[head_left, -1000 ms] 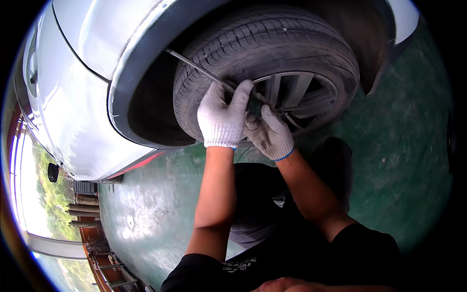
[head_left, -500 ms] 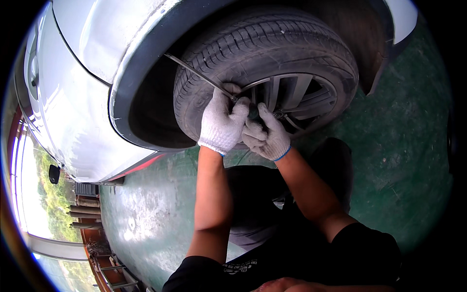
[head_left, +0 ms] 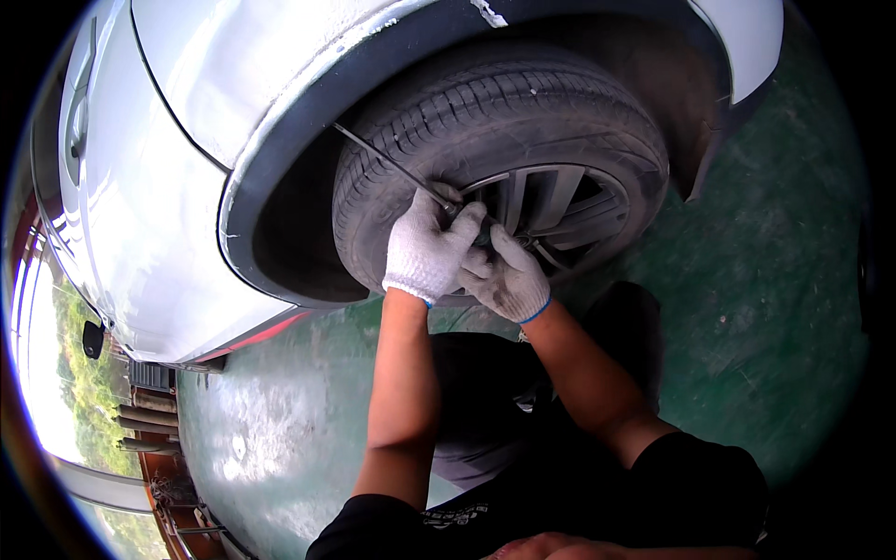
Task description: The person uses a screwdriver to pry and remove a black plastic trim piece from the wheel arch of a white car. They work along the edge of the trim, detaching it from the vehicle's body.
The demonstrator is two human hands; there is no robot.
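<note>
My left hand (head_left: 422,245), in a white knit glove, is closed around a long thin metal rod (head_left: 381,161) near its lower end. The rod slants up and left across the tyre (head_left: 523,112), its far tip before the dark wheel arch. Fingers bent, my gloved right hand (head_left: 510,278) is closed right beside it on a dark handle (head_left: 483,233) that seems to continue from the rod; the gloves hide most of this handle. Both hands are in front of the lower left part of the spoked wheel rim (head_left: 560,191).
A white car body (head_left: 177,187) with a dark wheel-arch trim (head_left: 266,140) rises above and left of the wheel. Below lies a green floor (head_left: 747,308). Several brown cylinders (head_left: 149,420) and a metal frame stand at the far left. My bent knee (head_left: 630,322) is close behind my right arm.
The view has shifted slightly, so the car and wheel sit a little lower. Both hands keep their grip, with the right hand's fingers slightly turned and less of the dark handle showing.
</note>
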